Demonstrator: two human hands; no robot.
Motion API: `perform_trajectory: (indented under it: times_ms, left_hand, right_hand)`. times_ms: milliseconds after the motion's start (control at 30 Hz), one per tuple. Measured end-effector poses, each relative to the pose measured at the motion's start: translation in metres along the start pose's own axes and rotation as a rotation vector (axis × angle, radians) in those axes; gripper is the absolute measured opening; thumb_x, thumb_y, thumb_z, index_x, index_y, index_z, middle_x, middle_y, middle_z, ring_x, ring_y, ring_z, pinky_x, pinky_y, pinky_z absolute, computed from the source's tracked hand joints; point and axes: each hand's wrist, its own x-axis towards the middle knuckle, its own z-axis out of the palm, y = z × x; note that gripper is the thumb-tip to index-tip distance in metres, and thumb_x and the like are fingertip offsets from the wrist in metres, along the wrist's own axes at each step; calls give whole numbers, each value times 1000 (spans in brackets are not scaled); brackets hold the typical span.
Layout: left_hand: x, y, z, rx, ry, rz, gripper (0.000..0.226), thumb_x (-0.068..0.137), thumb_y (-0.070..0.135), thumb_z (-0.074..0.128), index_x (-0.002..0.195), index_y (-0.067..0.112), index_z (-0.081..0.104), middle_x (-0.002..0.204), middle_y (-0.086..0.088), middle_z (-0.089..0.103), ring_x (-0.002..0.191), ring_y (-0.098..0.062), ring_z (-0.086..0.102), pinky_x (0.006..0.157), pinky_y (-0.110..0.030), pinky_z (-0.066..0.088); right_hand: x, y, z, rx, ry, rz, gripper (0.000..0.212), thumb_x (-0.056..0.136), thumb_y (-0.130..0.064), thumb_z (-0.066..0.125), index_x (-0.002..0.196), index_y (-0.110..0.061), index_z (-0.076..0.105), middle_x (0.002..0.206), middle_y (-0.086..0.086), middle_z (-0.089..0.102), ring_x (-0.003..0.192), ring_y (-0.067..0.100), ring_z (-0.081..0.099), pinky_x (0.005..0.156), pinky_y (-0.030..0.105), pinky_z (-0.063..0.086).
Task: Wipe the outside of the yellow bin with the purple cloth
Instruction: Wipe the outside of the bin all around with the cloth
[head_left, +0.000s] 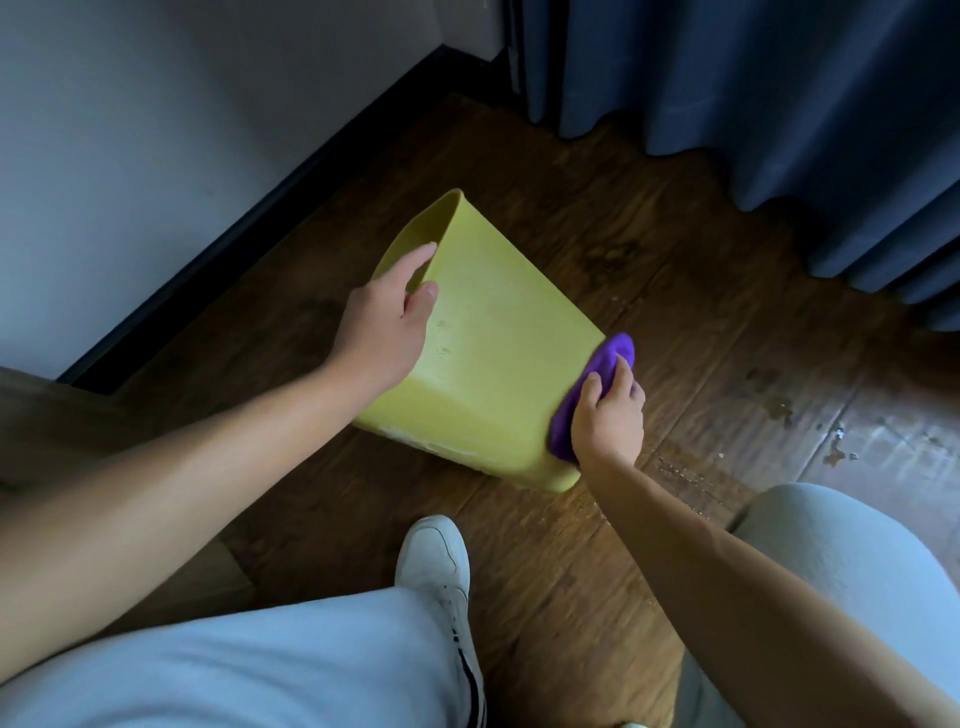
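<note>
Two hands share the job on the wooden floor (649, 270). At left, the left hand (387, 322) grips the rim of the tipped yellow bin (493, 338). At right, the right hand (608, 415) clutches the purple cloth (592, 384) against its right edge. Wiping looks underway; pale marks near the base suggest more remains.

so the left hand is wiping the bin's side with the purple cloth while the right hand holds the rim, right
Not quite: the hands are swapped. In the head view the right hand presses the purple cloth against the side of the yellow bin, which is tipped over on the wooden floor, while the left hand holds the rim.
</note>
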Motion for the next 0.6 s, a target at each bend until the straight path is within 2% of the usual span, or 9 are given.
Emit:
perform_trajectory:
  times_ms: [100,200,267,333,367,433,467,533,600]
  left_hand:
    - [-2,2,2,-7,-25,-11,48,110,28,43,158,34,37,129,14,60,84,-8,59,68,-13,50]
    - [-4,7,3,-26,-41,-17,50,110,28,42,158,39,32,127,8,63,71,1,59,56,-12,49]
    - [-7,11,3,-56,-40,-5,53,110,28,42,158,44,27,117,10,65,58,0,56,51,-16,48]
    - [-8,13,3,-82,-50,-13,51,110,28,42,157,47,30,110,19,64,73,-20,66,66,-32,61]
    - [-9,13,4,-86,-57,-20,50,110,27,41,155,47,34,104,18,65,74,-25,64,70,-38,60]
    - [-7,13,6,-86,-63,-17,48,110,27,41,154,47,38,91,10,67,63,-15,53,62,-34,50]
    - [-6,14,7,-88,-65,-5,48,110,27,41,153,46,40,94,12,68,67,-7,53,64,-27,48]
    - [-6,15,10,-111,-68,24,46,111,26,39,155,39,43,133,16,64,105,3,59,84,-9,44]
    - [-6,18,12,-140,-62,35,43,113,26,36,155,29,44,155,9,50,130,7,45,95,3,35]
  right_hand:
    - [4,-2,-11,-23,7,147,47,106,-38,38,152,-26,37,152,12,41,123,41,57,98,51,46]
    - [10,-17,-27,20,92,124,42,105,-30,46,146,-24,47,149,11,42,123,39,56,97,44,45]
    - [9,-35,-41,98,129,-8,43,104,-28,50,147,-23,50,149,9,44,124,33,56,95,33,40]
    - [1,-60,-54,183,113,-195,44,103,-27,54,147,-21,52,148,6,47,126,24,54,94,23,35]
    - [-6,-74,-59,226,91,-295,44,102,-26,55,146,-22,53,148,4,49,126,20,54,98,23,37]
    - [-23,-97,-62,278,44,-481,43,101,-26,57,143,-22,57,147,3,51,128,17,53,106,32,43]
    - [-33,-104,-60,281,19,-554,42,100,-26,58,142,-21,58,149,5,51,132,18,52,109,33,42]
    - [-54,-109,-46,263,-51,-637,43,101,-24,57,144,-21,57,157,10,45,142,21,45,115,31,37]
    - [-76,-104,-26,211,-100,-674,46,102,-26,55,148,-25,53,163,10,37,150,24,35,120,34,31]
